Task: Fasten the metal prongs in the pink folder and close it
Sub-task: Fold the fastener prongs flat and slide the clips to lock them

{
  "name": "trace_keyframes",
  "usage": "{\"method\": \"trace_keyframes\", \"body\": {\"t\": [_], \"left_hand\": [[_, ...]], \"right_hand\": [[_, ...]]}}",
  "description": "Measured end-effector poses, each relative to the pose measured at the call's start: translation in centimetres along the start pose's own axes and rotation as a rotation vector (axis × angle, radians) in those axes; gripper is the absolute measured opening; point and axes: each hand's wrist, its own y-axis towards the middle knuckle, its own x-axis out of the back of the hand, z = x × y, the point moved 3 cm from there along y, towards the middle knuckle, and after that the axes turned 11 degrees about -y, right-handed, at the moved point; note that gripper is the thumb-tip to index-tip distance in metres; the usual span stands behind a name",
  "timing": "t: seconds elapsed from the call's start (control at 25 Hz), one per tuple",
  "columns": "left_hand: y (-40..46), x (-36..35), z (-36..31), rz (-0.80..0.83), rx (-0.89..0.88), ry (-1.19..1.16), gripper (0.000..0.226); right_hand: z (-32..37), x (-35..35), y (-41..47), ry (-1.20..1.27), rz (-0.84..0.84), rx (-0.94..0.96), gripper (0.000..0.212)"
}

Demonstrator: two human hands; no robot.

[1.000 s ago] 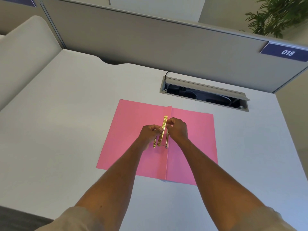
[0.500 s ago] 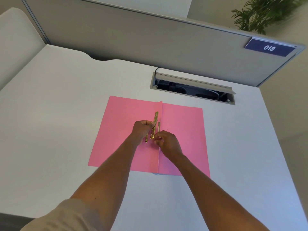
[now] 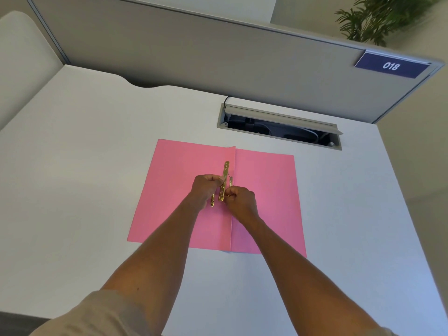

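The flat pink paper folder is lying open on the white counter, just nearer than the grey cable slot. At the folder's centre crease, the left hand is pinching the gold metal fastener bar in a narrow grip, while the right hand is pinching a thin gold prong beside it.

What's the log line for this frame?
folder: open, flat on desk | left hand: on gold bar | right hand: pinching at prong | prongs: unfastened

Looking like an office cubicle: grey partition wrapping a white desk, nameplate showing 018, cable tray sitting open.
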Motion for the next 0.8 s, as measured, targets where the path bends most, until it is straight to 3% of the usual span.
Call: {"method": "trace_keyframes", "body": {"t": [0.32, 0.8], "left_hand": [[0.04, -0.13, 0.07, 0.007, 0.001, 0.014, 0.012], [0.03, -0.04, 0.15, 0.008, -0.009, 0.021, 0.012]], "right_hand": [[-0.79, 0.17, 0.07, 0.087, 0.023, 0.029, 0.016], [-0.41, 0.56, -0.2, -0.015, 0.029, 0.054, 0.018]]}}
